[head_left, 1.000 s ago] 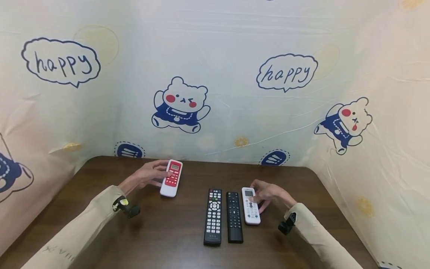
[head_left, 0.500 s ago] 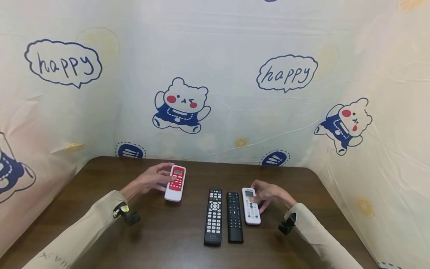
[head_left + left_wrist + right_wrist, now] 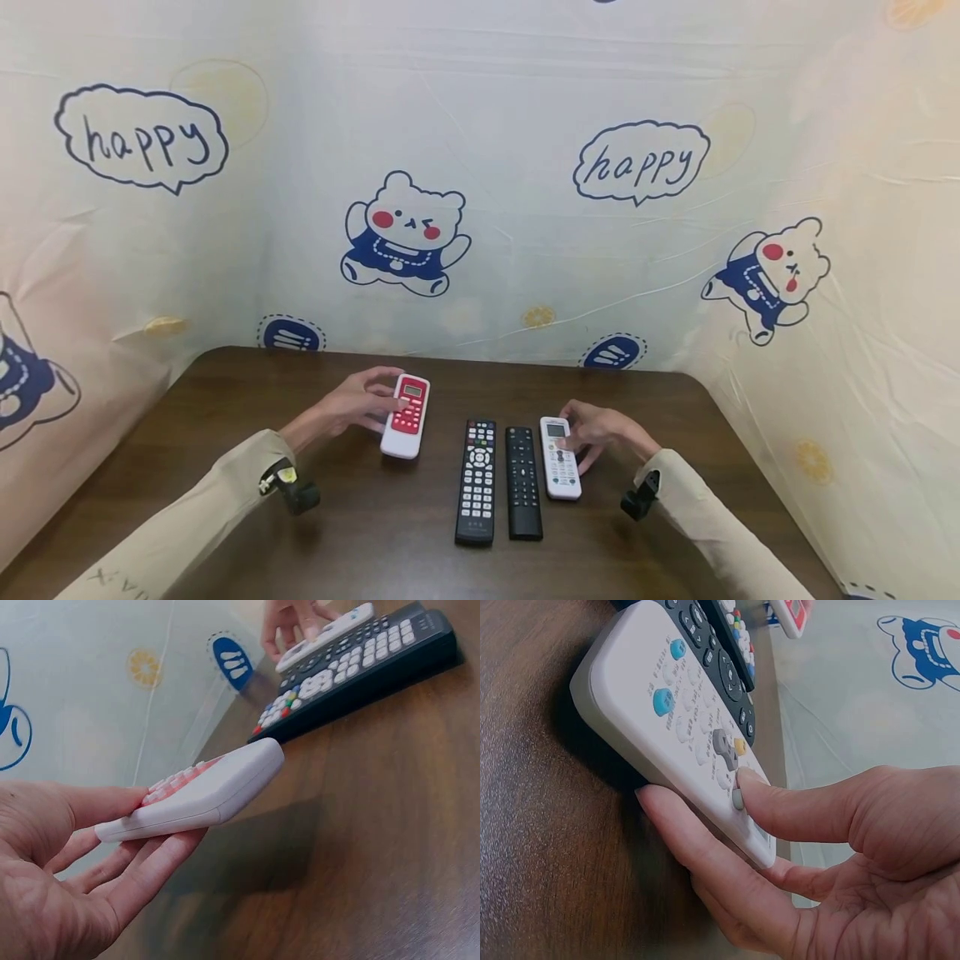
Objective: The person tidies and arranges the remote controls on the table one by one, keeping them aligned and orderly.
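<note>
My left hand (image 3: 358, 406) holds a white remote control with a red button panel (image 3: 406, 416), thumb on its face and fingers beneath. In the left wrist view this remote (image 3: 217, 791) is raised over the table, its shadow below. At the right, my right hand (image 3: 600, 433) grips a white remote control with a small screen (image 3: 561, 467); the right wrist view has the thumb (image 3: 780, 806) on its buttons and fingers along its side and underneath. Left of it lie a slim black remote (image 3: 523, 492) and a larger black remote with white buttons (image 3: 477, 492), side by side.
Everything is over a dark brown wooden table (image 3: 360, 533). A pale curtain (image 3: 517, 275) printed with bears and "happy" bubbles hangs behind it and along both sides. Small dark cameras (image 3: 298, 493) are strapped at both wrists.
My left hand has carried the red-and-white remote to the right and slightly nearer, towards the black remotes. My right hand and the other remotes have stayed in place.
</note>
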The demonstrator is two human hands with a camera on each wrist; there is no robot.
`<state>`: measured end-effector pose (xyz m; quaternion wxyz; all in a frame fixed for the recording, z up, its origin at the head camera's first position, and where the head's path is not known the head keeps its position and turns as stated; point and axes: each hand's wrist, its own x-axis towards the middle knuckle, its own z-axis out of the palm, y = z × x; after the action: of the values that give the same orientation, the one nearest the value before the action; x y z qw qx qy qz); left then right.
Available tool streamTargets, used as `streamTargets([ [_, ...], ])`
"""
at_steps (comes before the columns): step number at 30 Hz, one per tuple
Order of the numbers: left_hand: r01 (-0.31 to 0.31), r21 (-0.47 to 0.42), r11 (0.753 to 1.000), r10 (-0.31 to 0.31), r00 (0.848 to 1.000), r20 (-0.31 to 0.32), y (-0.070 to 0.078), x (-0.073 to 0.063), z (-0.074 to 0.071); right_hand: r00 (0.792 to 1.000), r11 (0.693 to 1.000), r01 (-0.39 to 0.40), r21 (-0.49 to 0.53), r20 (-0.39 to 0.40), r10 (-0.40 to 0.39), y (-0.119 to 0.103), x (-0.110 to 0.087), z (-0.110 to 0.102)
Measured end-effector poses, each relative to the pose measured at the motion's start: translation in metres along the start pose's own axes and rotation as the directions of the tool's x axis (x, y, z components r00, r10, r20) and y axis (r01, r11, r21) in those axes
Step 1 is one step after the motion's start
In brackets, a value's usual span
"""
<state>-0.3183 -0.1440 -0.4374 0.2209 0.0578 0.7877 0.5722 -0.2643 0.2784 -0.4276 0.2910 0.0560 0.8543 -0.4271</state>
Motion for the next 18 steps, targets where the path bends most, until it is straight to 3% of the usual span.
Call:
streamTargets([
  [18, -0.023, -0.014, 1.000, 0.023, 1.000, -0.002, 0.002, -0.010, 0.028, 1.000, 1.000, 0.016, 0.001, -0.002, -0.016, 0.000, -0.001, 0.000],
])
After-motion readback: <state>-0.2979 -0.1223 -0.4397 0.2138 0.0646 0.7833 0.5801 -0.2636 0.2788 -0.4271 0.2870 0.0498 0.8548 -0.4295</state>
